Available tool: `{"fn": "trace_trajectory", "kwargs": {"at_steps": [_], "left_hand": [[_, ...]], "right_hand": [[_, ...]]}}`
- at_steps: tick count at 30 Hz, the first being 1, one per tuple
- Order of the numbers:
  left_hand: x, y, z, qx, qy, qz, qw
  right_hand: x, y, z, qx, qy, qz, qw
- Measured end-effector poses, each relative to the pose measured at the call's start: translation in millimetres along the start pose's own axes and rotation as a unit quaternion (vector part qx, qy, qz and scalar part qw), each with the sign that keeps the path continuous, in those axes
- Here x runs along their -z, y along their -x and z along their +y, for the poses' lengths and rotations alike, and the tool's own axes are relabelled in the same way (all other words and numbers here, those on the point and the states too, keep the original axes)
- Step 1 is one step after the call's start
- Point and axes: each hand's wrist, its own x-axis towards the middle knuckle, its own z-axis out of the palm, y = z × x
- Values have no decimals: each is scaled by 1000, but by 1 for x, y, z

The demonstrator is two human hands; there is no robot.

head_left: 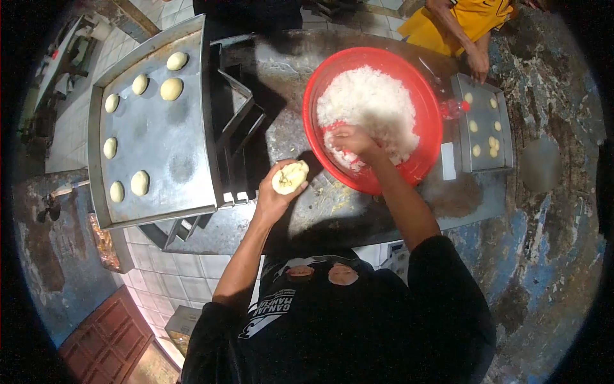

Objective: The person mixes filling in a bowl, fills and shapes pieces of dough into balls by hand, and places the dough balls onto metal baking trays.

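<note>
My left hand [274, 196] is wrapped round a piece of pale yellow dough [290, 177], its cupped, hollowed face turned up. It is above the worktop, just left of a big red basin [309, 121]. Inside that basin lies a heap of white, crumbly stuff like grated coconut [368, 96]. My right hand [355, 142] reaches into the basin at the near left side of the heap, fingers curled together in the white stuff. Part of the fingertips is hidden by the hand itself.
At left, a large metal tray [150, 128] bearing several dough balls [171, 89] rests on stacked trays. A smaller tray [475, 161] with dough balls stands at right, near another person's hand [478, 64]. A clear bottle with a red label [453, 109] lies against the basin.
</note>
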Motion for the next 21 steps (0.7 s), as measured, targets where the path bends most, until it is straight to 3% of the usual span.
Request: {"fn": "trace_trajectory", "kwargs": {"at_steps": [2, 4, 6, 7, 8, 10, 11, 12, 14, 15, 16, 18, 19, 21], "left_hand": [[-11, -17, 4, -90, -146, -1, 985], [-30, -27, 8, -102, -146, -7, 984], [-48, -38, 1, -130, -173, -2, 976], [-62, -38, 2, -148, -167, 9, 975], [-71, -41, -5, -153, -166, 10, 974], [-90, -49, -21, -189, -215, -2, 958], [-103, -43, -18, -177, -234, 5, 956], [-108, -40, -24, -184, -235, 6, 954], [-118, -36, -40, -241, -250, 18, 938], [-120, -27, -42, -224, -286, 22, 931], [-124, -18, -38, -231, -288, 19, 929], [-131, -3, -26, -177, -102, -27, 979], [-131, 1, -22, -106, -52, -43, 992], [-134, 7, -35, -134, -23, -49, 989]], "right_hand": [[13, 16, -21, -96, -83, 26, 992], [10, 47, -47, -76, -80, 48, 993], [2, 71, -82, 49, -107, 61, 991], [2, 82, -88, 101, 14, 77, 992], [-12, 99, -102, 105, 17, 77, 991], [-45, 127, -124, 77, 210, 164, 961], [-50, 126, -103, 228, 384, 164, 880], [-47, 133, -85, 234, 386, 166, 877], [-45, 152, -67, 348, 359, 168, 850], [-33, 155, -57, 342, 332, 101, 873], [-31, 170, -65, 346, 333, 107, 871], [-31, 205, -100, 121, 83, 168, 975], [-28, 214, -109, 119, 132, 209, 962], [-14, 202, -83, 136, 91, 218, 962]]}}
